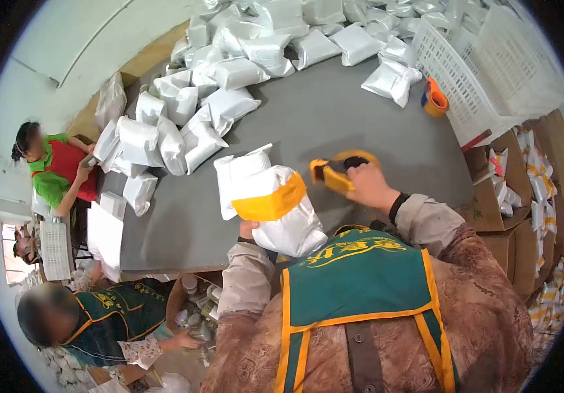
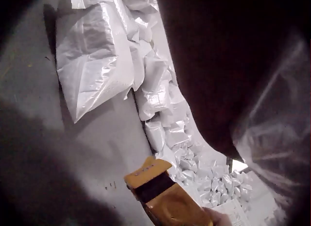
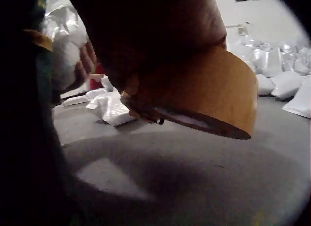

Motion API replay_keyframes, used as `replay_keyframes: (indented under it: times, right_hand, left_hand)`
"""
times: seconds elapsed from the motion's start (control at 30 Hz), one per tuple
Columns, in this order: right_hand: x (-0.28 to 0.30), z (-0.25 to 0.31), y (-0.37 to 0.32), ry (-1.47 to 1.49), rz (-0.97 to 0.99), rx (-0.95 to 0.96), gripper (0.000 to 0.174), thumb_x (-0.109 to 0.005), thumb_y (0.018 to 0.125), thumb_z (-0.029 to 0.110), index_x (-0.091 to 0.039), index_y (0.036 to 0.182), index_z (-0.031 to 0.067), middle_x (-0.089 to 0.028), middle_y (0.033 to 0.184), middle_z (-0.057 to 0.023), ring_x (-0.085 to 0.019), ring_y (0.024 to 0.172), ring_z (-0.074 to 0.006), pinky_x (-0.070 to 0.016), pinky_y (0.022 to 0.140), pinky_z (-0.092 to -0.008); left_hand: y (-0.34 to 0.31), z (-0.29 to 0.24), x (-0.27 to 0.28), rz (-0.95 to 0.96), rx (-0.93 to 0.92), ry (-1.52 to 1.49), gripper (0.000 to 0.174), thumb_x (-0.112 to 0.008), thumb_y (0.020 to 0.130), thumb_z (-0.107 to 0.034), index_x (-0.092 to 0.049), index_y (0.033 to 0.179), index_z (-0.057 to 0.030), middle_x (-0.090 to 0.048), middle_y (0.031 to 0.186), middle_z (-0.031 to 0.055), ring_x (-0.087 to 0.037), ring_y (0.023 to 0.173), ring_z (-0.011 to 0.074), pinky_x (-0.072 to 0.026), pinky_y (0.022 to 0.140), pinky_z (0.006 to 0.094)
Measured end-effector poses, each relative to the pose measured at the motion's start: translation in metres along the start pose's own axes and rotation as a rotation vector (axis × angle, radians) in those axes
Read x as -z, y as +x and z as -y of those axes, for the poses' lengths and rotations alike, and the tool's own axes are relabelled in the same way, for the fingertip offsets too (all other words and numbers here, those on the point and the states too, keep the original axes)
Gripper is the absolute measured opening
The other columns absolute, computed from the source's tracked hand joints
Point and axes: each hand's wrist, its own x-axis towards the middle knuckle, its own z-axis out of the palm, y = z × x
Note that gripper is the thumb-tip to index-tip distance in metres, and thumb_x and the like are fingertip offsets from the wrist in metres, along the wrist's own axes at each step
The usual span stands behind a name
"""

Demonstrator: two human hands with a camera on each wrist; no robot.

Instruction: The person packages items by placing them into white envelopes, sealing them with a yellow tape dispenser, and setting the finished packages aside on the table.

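My left hand holds a white plastic mailer bag by its near left side, and the bag hides most of the hand. A wide strip of yellow tape runs across the bag's top. In the right wrist view, the left hand's fingers curl against the white bag. Above the table, to the bag's right, my right hand grips a yellow tape dispenser. Its roll of tape fills the middle of the right wrist view. Another white mailer bag lies just behind the taped one.
White mailer bags are heaped along the back and left of the grey table. An orange tape dispenser stands near a white plastic crate. Cardboard boxes stand at right. Two other people work at left.
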Motion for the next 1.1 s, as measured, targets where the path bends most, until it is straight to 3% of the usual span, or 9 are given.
replay_keyframes:
  times: [0.1,0.23,0.33,0.47,0.57,0.67,0.73,0.9,1.1]
  right_hand:
    - [0.005,-0.016,0.011,0.141,-0.358,0.021,0.058,-0.072,0.078,0.040,-0.057,0.114,-0.0029,-0.060,0.110,-0.0234,-0.056,0.109,-0.0331,-0.0426,0.095,-0.0415]
    - [0.053,0.037,0.012,1.155,0.079,-0.025,0.074,-0.071,0.085,0.025,-0.030,0.141,-0.0023,-0.053,0.124,-0.0181,-0.046,0.123,-0.0259,-0.0326,0.108,-0.0365]
    - [0.041,0.032,0.007,1.607,-0.134,-0.146,0.058,-0.071,0.082,0.010,-0.040,0.130,0.0012,-0.056,0.117,-0.0110,-0.055,0.110,-0.0206,-0.0463,0.094,-0.0332]
    - [0.117,-0.008,-0.060,1.630,-0.245,-0.315,0.034,-0.062,0.088,0.016,-0.055,0.117,0.0001,-0.061,0.106,-0.0080,-0.061,0.093,-0.0174,-0.0502,0.083,-0.0296]
    - [0.155,-0.152,-0.158,1.624,-0.809,-0.170,0.049,-0.051,0.095,0.037,-0.048,0.127,0.0004,-0.059,0.115,-0.0118,-0.058,0.101,-0.0200,-0.0496,0.087,-0.0336]
    - [0.252,-0.236,-0.273,0.953,-1.675,-0.339,0.066,-0.049,0.094,0.048,-0.039,0.137,-0.0003,-0.044,0.138,-0.0181,-0.043,0.128,-0.0314,-0.0345,0.108,-0.0475]
    - [0.274,-0.265,-0.304,1.545,-1.776,-0.225,0.060,-0.050,0.094,0.042,-0.040,0.138,0.0026,-0.041,0.141,-0.0171,-0.040,0.131,-0.0309,-0.0292,0.112,-0.0470]
    - [0.139,-0.255,-0.170,0.520,-0.657,-0.690,0.045,-0.059,0.090,0.032,-0.054,0.125,0.0048,-0.055,0.125,-0.0167,-0.051,0.117,-0.0303,-0.0403,0.097,-0.0414]
    - [-0.028,-0.113,-0.015,0.082,-0.110,-0.011,0.079,-0.076,0.072,0.038,-0.044,0.133,-0.0015,-0.041,0.140,-0.0236,-0.033,0.134,-0.0362,-0.0266,0.111,-0.0489]
  left_hand:
    - [0.005,-0.003,-0.027,-0.037,-0.070,0.022,0.074,-0.068,0.069,-0.006,-0.041,0.137,0.0014,-0.051,0.135,0.0186,-0.052,0.121,0.0352,-0.0369,0.108,0.0454]
    - [0.034,0.015,-0.038,-0.178,0.169,0.365,0.067,-0.065,0.072,-0.002,-0.044,0.135,-0.0006,-0.055,0.129,0.0151,-0.055,0.117,0.0313,-0.0415,0.103,0.0430]
    - [0.069,0.047,-0.068,-0.133,0.410,0.598,0.066,-0.074,0.080,-0.016,-0.043,0.136,-0.0003,-0.053,0.132,0.0109,-0.049,0.124,0.0255,-0.0394,0.104,0.0400]
    - [0.079,0.002,-0.057,-0.016,-0.001,1.603,0.076,-0.080,0.072,-0.041,-0.050,0.132,-0.0046,-0.047,0.136,0.0161,-0.041,0.127,0.0331,-0.0317,0.108,0.0422]
    - [0.072,-0.065,0.029,-0.591,-0.311,1.978,0.081,-0.082,0.067,-0.048,-0.053,0.127,-0.0012,-0.047,0.130,0.0228,-0.041,0.124,0.0380,-0.0334,0.105,0.0458]
    - [0.065,-0.090,0.058,-1.134,0.023,2.086,0.108,-0.067,0.061,-0.077,-0.034,0.145,-0.0161,-0.034,0.141,0.0316,-0.033,0.130,0.0480,-0.0297,0.107,0.0499]
    - [0.075,-0.070,0.068,-1.119,0.233,1.988,0.116,-0.071,0.057,-0.076,-0.029,0.148,-0.0167,-0.030,0.143,0.0313,-0.031,0.132,0.0463,-0.0276,0.106,0.0558]
    - [0.101,-0.018,0.036,-0.333,0.209,2.248,0.126,-0.077,0.050,-0.071,-0.021,0.151,-0.0197,-0.019,0.149,0.0297,-0.020,0.139,0.0444,-0.0209,0.107,0.0622]
    - [0.124,0.022,-0.061,0.386,0.520,2.403,0.119,-0.087,0.051,-0.033,-0.022,0.151,-0.0201,-0.013,0.155,0.0205,-0.007,0.144,0.0426,-0.0059,0.110,0.0659]
